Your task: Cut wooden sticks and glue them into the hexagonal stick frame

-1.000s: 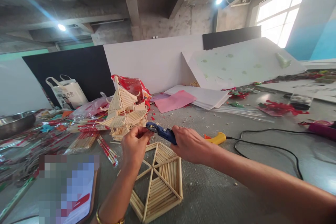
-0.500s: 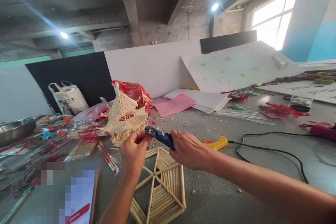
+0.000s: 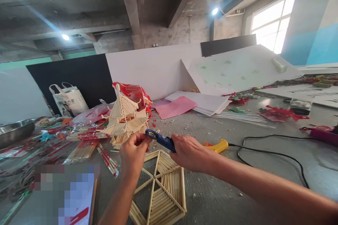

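My right hand (image 3: 188,153) is wrapped round the handle of a blue hand tool (image 3: 162,140) that looks like a cutter or pliers. Its head points left, toward my left hand (image 3: 134,154). The thumb and fingers of that hand are pinched together right at the tool's head; what they hold, if anything, is hidden. Below both hands lies a hexagonal frame of wooden sticks (image 3: 166,202), some of its triangular sections filled with rows of sticks. Just beyond my left hand stands a tiered stick model (image 3: 125,116) with a pointed roof.
A yellow glue gun (image 3: 220,146) with a black cord (image 3: 274,136) lies to the right. Packs of sticks (image 3: 84,147) and a metal bowl (image 3: 17,128) are on the left. Pink paper (image 3: 175,107) and white sheets (image 3: 211,102) lie behind. A blurred-out flat object (image 3: 91,197) is at front left.
The view has shifted very slightly. Both hands and the blue tool keep nearly the same pose; nothing has visibly been taken up or let go.
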Available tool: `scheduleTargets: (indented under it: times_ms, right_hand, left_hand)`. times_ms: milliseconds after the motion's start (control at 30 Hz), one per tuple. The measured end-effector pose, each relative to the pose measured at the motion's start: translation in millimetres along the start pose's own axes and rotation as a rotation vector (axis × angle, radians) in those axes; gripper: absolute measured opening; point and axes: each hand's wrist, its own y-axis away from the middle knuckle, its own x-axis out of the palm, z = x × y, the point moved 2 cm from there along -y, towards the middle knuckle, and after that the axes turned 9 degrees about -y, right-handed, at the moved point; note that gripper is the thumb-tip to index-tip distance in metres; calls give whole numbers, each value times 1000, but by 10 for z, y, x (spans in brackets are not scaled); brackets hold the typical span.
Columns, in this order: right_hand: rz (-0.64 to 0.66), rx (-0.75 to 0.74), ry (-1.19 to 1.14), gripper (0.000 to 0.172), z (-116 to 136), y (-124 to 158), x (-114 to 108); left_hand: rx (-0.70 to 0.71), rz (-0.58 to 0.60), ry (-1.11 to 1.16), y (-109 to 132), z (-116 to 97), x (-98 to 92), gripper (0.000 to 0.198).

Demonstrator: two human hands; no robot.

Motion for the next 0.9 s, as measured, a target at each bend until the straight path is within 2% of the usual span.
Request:
scheduleTargets:
  times_ms: [333,667,900]
  right_hand:
    - [24,72,-2,22,-17,-88,59]
    - [107,56,94,32,38,-419,43]
    - [158,86,118,35,-135,-624,-14]
  left_hand:
    - [66,-96,-199,-23,35,-13,24]
    - [-21,-127,-22,-254,248,95,29]
    - [-132,-41,181,-301,251,172,28]
